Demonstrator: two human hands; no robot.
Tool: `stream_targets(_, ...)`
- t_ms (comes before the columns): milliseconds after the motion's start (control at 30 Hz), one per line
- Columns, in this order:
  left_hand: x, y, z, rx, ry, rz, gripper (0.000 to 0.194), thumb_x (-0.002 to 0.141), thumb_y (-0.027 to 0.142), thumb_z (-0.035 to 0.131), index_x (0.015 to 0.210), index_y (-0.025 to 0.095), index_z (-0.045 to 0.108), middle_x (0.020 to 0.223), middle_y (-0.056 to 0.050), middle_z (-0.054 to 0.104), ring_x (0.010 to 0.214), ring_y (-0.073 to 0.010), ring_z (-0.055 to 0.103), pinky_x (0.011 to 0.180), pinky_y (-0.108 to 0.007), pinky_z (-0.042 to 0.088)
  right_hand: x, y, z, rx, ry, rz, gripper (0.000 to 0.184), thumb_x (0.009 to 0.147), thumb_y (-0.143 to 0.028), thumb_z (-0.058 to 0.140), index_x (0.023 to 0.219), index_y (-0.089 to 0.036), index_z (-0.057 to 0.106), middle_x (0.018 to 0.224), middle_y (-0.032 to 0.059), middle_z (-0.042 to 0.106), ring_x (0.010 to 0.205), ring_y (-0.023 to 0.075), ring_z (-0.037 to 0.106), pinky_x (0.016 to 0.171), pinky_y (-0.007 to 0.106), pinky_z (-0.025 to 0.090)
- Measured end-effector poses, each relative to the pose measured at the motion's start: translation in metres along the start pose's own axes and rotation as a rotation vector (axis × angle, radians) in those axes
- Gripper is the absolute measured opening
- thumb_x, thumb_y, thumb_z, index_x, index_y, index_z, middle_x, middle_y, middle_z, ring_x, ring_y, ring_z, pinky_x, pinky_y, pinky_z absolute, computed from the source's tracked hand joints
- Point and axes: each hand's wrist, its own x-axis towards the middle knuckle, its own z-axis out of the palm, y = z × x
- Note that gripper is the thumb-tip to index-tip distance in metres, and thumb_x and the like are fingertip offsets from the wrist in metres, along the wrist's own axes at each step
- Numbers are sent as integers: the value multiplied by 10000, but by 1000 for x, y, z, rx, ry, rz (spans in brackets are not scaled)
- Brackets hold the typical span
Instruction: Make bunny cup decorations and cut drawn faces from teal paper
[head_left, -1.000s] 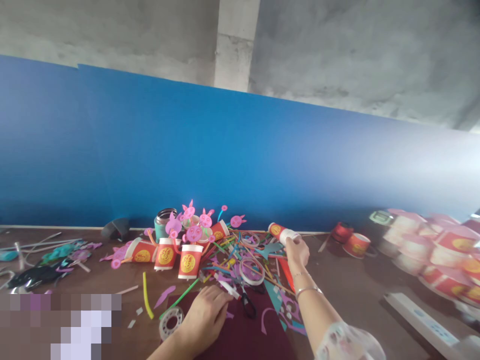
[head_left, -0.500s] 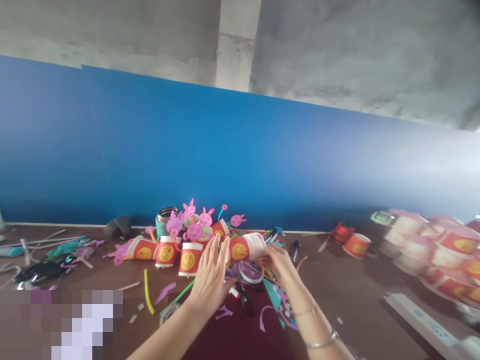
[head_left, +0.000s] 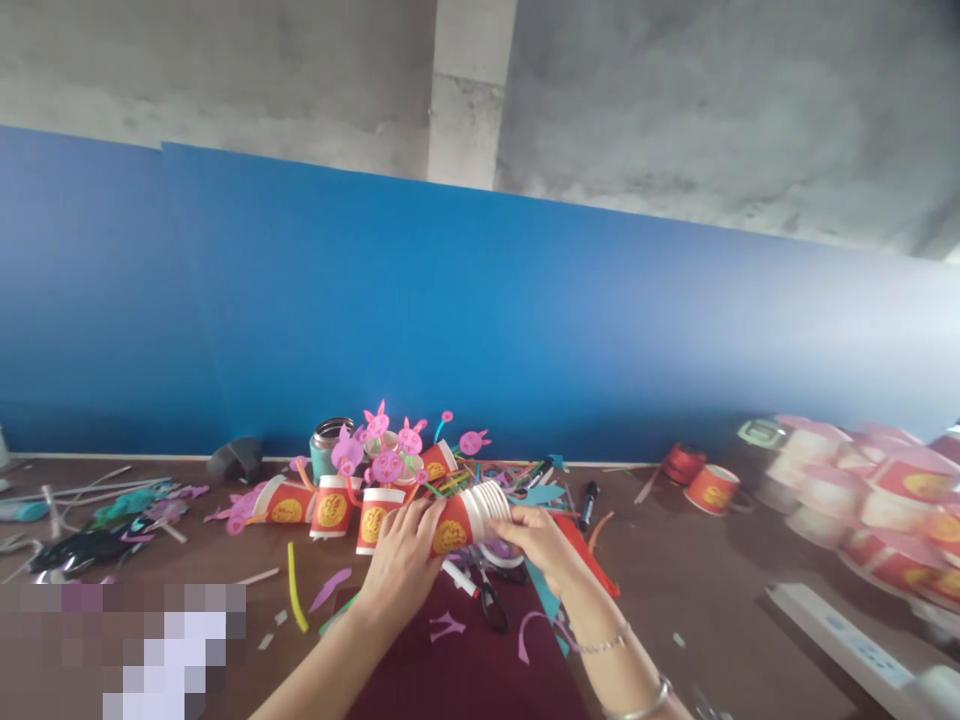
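Observation:
A tilted stack of nested red-and-white paper cups (head_left: 454, 530) lies between my two hands, rims pointing right. My left hand (head_left: 401, 560) is wrapped round the base end of the stack. At the rim end, my right hand (head_left: 536, 540) pinches the edge of the outermost cups with thumb and fingers. Left of the hands, several similar paper cups stand upside down, such as one red cup (head_left: 331, 508), with pink paper animal heads (head_left: 386, 466) on straws around them. Scissors (head_left: 493, 605) and a white marker (head_left: 460, 578) lie below the stack.
A blue partition (head_left: 450, 300) runs along the table's back. At the right are a blurred pile of cups (head_left: 892, 490), a white power strip (head_left: 847, 640) and a lone cup (head_left: 712, 490). A yellow straw (head_left: 296, 588) and paper scraps lie at the left; a red strip (head_left: 589, 555) shows beside my right wrist.
The cup stack has moved left and slightly down and is more tilted. My left fingers have gone from stretched out to curled round its base. A red strip has come into view beside my right wrist.

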Motion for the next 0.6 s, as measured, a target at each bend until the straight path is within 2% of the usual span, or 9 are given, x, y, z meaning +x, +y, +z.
stream_targets(67,-3,-5,-1,-67,-3,-71,531,750,178,602,1265,191,475,1210,-133,579,1127,-313,535,952,-494,411,4,1,-11,50,118,-16,262,592,-346,749,697,-110,704,488,-34,541,439,69,404,435,197,266)
stream_targets(167,-9,-5,-3,-242,10,-179,553,728,224,644,1250,180,466,1212,-139,567,1139,-329,529,954,-513,410,15,5,-35,136,377,8,272,553,-356,760,660,-119,680,430,-48,499,399,78,401,384,194,244)
stream_targets(267,-15,5,-3,-555,42,-254,534,718,254,660,1204,188,449,1179,-123,583,1112,-304,554,942,-479,436,31,17,-59,178,525,14,234,561,-335,733,637,-138,633,440,-41,514,427,100,457,401,202,329)
stream_targets(333,-20,15,-1,-840,7,-284,521,728,278,662,1186,197,427,1163,-107,589,1066,-260,585,904,-405,477,42,27,-69,207,618,27,197,580,-312,707,625,-156,595,461,-30,534,454,114,495,438,213,396)
stream_targets(400,-24,25,2,-1080,-44,-318,545,724,294,677,1188,208,405,1164,-95,585,1038,-226,598,893,-361,485,51,37,-75,236,684,36,178,594,-299,684,627,-172,564,476,-22,546,476,126,526,471,223,441)
stream_targets(467,-27,31,5,-1229,-54,-375,588,710,310,698,1206,218,395,1183,-96,574,1037,-214,597,898,-347,480,58,45,-77,258,717,37,176,597,-299,669,641,-180,547,497,-17,559,505,138,558,500,230,471)
stream_targets(533,-29,33,6,-1275,-39,-416,641,691,314,717,1233,225,385,1199,-100,562,1055,-218,587,905,-343,476,61,50,-77,268,722,23,182,596,-310,652,667,-177,551,530,-9,578,538,146,585,531,232,494)
stream_targets(600,-31,31,8,-1225,-11,-412,677,681,297,726,1251,228,369,1188,-98,559,1080,-225,572,926,-349,464,61,52,-76,263,707,-3,207,597,-331,635,706,-168,568,577,3,603,572,150,604,563,234,510)
